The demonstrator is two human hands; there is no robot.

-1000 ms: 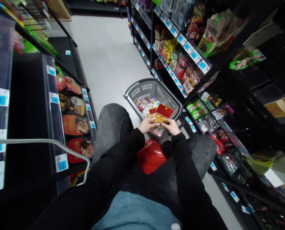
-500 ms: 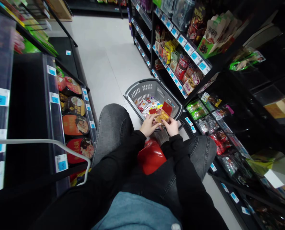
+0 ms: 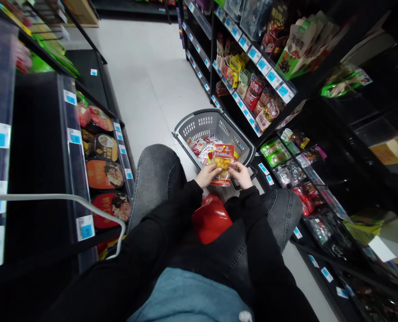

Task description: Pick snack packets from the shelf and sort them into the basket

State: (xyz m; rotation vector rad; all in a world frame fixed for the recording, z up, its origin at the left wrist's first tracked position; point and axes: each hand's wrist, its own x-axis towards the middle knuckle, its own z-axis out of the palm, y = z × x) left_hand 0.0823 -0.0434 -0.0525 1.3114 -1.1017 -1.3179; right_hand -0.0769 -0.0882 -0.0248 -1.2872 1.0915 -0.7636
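Note:
Between both hands, over the near side of a grey shopping basket (image 3: 199, 121), is a red and yellow snack packet (image 3: 223, 162) with a clear middle. My left hand (image 3: 207, 175) pinches its left edge with thumb and fingers. Its right edge is gripped by my right hand (image 3: 240, 174). The packet's printed red top faces up toward me. Behind it, several small packets (image 3: 200, 146) lie loose in the basket, partly hidden by the held one. Close below my hands, between my legs, is a shiny red thing (image 3: 212, 221) whose kind I cannot make out.
Shelves with bagged snacks (image 3: 252, 91) rise close on the right, and a lower rack of small packets (image 3: 275, 154) adjoins the basket. Bowl-shaped food packs (image 3: 105, 174) fill the left shelf. A pale bent bar (image 3: 85, 203) juts in from the left. Tiled floor (image 3: 145, 71) runs ahead.
The packet has been turned so its printed front faces up and lies flatter between my hands. My right hand has shifted slightly right. The basket has stayed in place.

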